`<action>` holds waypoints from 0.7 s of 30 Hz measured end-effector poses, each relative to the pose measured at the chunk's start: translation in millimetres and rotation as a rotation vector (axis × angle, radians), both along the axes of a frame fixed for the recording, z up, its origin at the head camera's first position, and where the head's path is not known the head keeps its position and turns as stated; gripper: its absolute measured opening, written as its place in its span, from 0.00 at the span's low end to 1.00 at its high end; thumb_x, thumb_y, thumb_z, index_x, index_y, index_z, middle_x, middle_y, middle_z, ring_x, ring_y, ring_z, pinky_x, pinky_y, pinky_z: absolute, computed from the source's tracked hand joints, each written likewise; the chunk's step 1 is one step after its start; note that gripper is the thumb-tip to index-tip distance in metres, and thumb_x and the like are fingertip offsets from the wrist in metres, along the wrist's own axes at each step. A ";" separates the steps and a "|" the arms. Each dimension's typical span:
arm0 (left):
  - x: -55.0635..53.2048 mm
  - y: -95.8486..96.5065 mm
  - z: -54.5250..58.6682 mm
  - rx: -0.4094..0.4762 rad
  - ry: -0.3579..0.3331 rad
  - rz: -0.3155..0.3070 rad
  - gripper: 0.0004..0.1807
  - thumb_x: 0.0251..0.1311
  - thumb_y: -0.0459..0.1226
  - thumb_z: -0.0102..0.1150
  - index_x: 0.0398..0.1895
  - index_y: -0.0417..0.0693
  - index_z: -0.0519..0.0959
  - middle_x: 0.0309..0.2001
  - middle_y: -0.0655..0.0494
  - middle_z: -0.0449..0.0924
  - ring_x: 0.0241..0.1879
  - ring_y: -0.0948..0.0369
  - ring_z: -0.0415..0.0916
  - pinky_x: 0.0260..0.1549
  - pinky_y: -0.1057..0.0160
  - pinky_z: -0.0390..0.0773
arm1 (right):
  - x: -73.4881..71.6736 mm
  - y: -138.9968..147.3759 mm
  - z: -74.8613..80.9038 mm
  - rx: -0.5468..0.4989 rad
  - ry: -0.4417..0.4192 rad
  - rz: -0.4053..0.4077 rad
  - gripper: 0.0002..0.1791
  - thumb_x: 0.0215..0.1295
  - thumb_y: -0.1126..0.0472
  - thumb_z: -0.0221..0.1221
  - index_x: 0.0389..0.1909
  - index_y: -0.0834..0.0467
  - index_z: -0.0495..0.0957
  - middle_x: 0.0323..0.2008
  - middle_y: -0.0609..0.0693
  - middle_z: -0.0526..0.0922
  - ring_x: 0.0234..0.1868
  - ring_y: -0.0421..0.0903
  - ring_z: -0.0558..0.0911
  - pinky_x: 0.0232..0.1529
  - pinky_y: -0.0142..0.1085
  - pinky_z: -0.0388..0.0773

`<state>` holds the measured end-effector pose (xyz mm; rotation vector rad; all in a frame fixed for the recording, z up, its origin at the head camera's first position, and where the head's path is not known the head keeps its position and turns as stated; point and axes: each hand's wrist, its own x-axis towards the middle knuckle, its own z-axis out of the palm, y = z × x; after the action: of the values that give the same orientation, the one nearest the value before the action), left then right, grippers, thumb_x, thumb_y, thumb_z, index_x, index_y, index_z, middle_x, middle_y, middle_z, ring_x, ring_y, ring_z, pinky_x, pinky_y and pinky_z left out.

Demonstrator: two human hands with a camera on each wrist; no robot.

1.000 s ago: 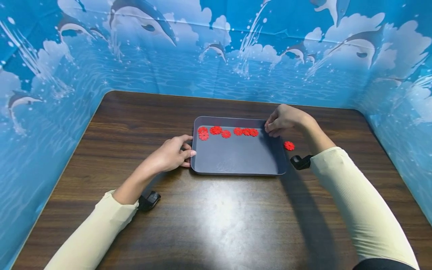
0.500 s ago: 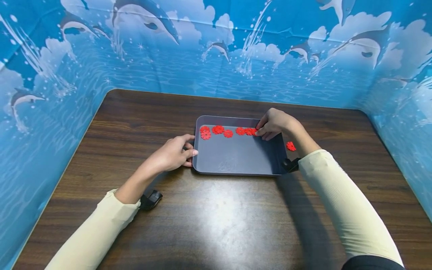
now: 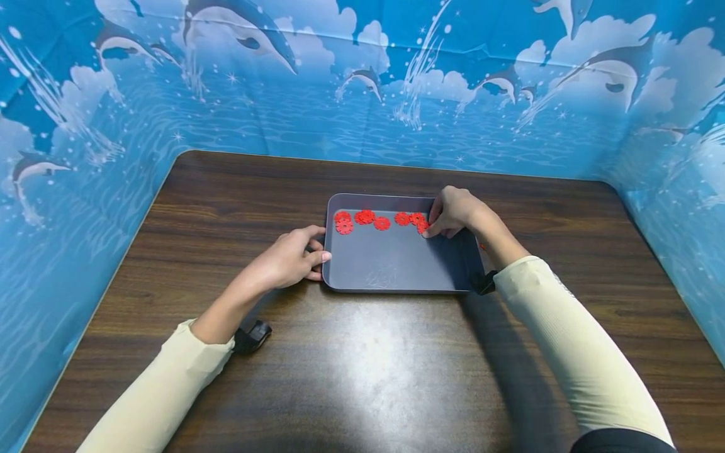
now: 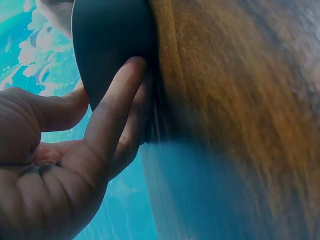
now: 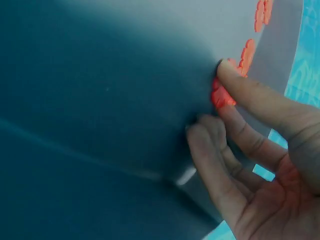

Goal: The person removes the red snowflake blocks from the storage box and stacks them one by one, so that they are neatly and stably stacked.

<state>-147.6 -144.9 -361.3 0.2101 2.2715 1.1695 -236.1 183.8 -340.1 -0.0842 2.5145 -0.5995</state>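
A grey rectangular tray [image 3: 402,264] lies on the wooden table. Several red notched plastic discs [image 3: 382,223] form a loose row along its far side, some overlapping. My left hand [image 3: 291,257] holds the tray's left edge: the thumb reaches over the rim, and in the left wrist view the fingers [image 4: 112,107] press the outer wall. Inside the tray's right part, my right hand [image 3: 455,211] pinches the rightmost red notched disc [image 5: 222,96] between thumb and index finger. That disc touches or overlaps its neighbour; the other right fingers are bent beneath.
Right of the tray, a sliver of another red disc [image 3: 482,246] shows beside my right wrist. A blue dolphin-print curtain [image 3: 317,119] stands behind the brown table [image 3: 362,365] and at both sides. Each wrist wears a black camera [image 3: 252,336].
My right hand has moved left from the tray's right rim and taken hold of the rightmost disc, which has shifted slightly toward the front. My left hand has stayed put.
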 end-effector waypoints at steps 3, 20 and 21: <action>0.1 0.1 -0.2 0.003 -0.001 -0.001 0.35 0.84 0.34 0.51 0.86 0.37 0.52 0.67 0.30 0.74 0.50 0.49 0.90 0.46 0.61 0.94 | 0.2 0.4 -2.5 -0.037 -0.030 -0.009 0.14 0.63 0.59 0.79 0.37 0.63 0.84 0.27 0.50 0.85 0.29 0.44 0.90 0.39 0.40 0.94; 0.6 -0.2 0.1 -0.005 0.006 -0.009 0.35 0.84 0.35 0.51 0.87 0.37 0.51 0.67 0.30 0.74 0.49 0.50 0.91 0.46 0.61 0.94 | 2.4 19.4 0.9 -0.361 -0.101 -0.102 0.06 0.73 0.73 0.64 0.46 0.70 0.79 0.37 0.59 0.89 0.39 0.48 0.93 0.53 0.46 0.94; 0.7 -0.1 0.1 -0.004 0.006 -0.009 0.35 0.84 0.35 0.51 0.87 0.37 0.51 0.67 0.30 0.74 0.49 0.50 0.91 0.46 0.61 0.94 | 2.5 22.3 1.8 -0.368 -0.096 -0.099 0.07 0.73 0.73 0.64 0.48 0.70 0.80 0.39 0.59 0.89 0.41 0.49 0.93 0.54 0.47 0.93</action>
<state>-147.0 -145.0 -361.2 0.2222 2.2761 1.1612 -233.6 206.1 -338.2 -0.0644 2.2993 -1.0763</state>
